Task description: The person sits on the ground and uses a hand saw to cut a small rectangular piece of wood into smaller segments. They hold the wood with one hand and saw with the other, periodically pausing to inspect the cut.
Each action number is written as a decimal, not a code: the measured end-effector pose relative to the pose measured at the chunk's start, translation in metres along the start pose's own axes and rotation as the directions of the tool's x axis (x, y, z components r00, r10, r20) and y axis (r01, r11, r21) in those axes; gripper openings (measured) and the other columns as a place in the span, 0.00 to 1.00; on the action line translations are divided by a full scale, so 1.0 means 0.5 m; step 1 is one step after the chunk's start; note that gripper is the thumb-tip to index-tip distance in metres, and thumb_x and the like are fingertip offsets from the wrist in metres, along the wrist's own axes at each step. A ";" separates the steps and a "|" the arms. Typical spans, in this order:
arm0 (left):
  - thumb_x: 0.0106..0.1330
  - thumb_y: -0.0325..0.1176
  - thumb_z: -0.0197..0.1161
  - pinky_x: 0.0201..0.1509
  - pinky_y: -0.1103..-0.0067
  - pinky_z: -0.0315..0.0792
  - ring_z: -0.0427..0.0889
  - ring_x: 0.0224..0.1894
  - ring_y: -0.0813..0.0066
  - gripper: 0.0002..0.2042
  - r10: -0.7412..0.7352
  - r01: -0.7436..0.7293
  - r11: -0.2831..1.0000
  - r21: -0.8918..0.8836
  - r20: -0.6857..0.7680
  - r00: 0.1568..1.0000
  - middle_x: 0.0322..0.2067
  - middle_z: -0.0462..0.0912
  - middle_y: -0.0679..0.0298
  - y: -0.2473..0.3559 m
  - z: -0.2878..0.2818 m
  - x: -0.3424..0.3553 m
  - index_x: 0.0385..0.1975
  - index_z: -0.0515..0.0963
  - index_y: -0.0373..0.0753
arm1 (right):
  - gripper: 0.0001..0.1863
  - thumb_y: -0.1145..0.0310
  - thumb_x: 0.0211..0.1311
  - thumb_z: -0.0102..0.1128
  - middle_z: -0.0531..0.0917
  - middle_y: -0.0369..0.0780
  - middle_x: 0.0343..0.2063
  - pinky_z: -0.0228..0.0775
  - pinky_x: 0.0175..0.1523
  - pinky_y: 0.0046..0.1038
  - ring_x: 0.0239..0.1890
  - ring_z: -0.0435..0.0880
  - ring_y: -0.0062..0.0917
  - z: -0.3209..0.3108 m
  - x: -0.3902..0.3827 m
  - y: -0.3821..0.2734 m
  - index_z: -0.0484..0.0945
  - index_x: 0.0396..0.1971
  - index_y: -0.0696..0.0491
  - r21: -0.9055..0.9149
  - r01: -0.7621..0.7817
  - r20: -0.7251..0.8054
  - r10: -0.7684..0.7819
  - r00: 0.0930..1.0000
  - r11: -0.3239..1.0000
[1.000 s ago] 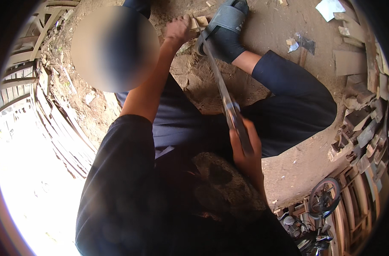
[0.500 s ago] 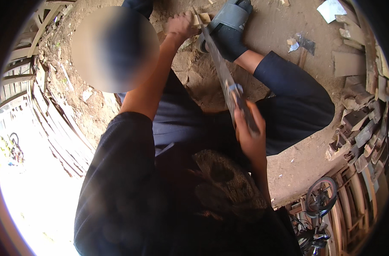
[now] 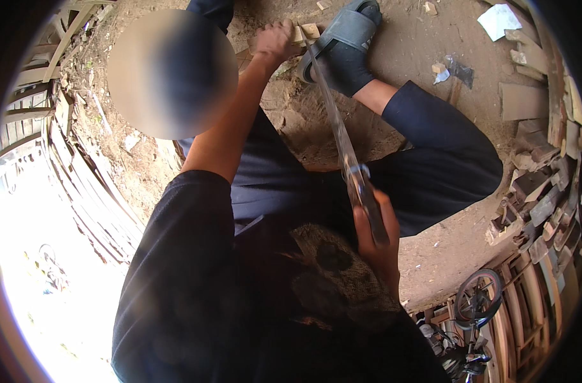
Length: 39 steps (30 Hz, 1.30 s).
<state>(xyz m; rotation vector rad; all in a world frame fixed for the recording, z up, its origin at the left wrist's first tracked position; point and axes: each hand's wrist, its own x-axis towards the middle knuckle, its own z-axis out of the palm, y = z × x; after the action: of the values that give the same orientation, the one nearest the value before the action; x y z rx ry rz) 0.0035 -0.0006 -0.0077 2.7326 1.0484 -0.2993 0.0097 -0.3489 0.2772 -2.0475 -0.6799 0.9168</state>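
Observation:
My right hand (image 3: pixel 379 246) is closed round the handle of a handsaw (image 3: pixel 336 124), low in front of my torso. The long, narrow blade slants up and away to the left, its far end at a small pale piece of wood (image 3: pixel 312 30). My left hand (image 3: pixel 275 39) grips that wood just left of the blade, its fingers curled over it. A foot in a dark sock and grey slide sandal (image 3: pixel 350 29) rests immediately right of the wood. Under my left hand the wood is partly hidden.
Scrap wood (image 3: pixel 537 198) is heaped along the right side. A bicycle wheel (image 3: pixel 478 298) stands at lower right. Long boards (image 3: pixel 90 185) lie at the left. Paper (image 3: pixel 498 22) and small wood bits (image 3: pixel 438 67) are on the dirt floor. A blurred disc covers the upper left.
My right hand has drawn the handsaw back toward my body, so less blade extends past the wood. My left hand stays on the wood; the view has shifted slightly.

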 end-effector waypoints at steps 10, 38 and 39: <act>0.48 0.55 0.72 0.52 0.61 0.73 0.78 0.51 0.51 0.34 0.010 -0.011 1.000 -0.029 -0.046 0.999 0.47 0.79 0.49 -0.004 0.012 -0.002 0.47 0.66 0.37 | 0.16 0.73 0.64 0.58 0.81 0.49 0.34 0.73 0.42 0.27 0.38 0.83 0.27 0.002 0.001 -0.017 0.71 0.51 0.60 0.002 -0.028 0.010 0.028 1.000 1.000; 0.45 0.48 0.77 0.56 0.61 0.71 0.77 0.50 0.47 0.32 0.085 -0.164 0.934 -0.318 -0.249 0.965 0.47 0.76 0.48 -0.014 -0.012 -0.012 0.48 0.71 0.41 | 0.17 0.73 0.67 0.55 0.81 0.40 0.35 0.69 0.44 0.20 0.37 0.77 0.16 0.000 0.057 -0.047 0.72 0.53 0.63 0.108 -0.126 0.039 0.122 0.992 0.986; 0.46 0.49 0.76 0.61 0.61 0.69 0.75 0.53 0.47 0.33 0.049 -0.097 0.938 -0.333 -0.151 0.987 0.47 0.76 0.50 -0.005 -0.022 -0.024 0.51 0.70 0.43 | 0.16 0.73 0.67 0.55 0.81 0.40 0.35 0.69 0.45 0.21 0.38 0.77 0.17 -0.002 0.059 -0.053 0.72 0.53 0.63 0.102 -0.143 0.044 0.139 0.989 0.984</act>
<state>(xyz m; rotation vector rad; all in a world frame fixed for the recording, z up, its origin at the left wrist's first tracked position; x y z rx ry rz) -0.0060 -0.0035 0.0056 2.4973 0.9274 0.0836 0.0243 -0.3135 0.2884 -2.0087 -0.4994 1.0509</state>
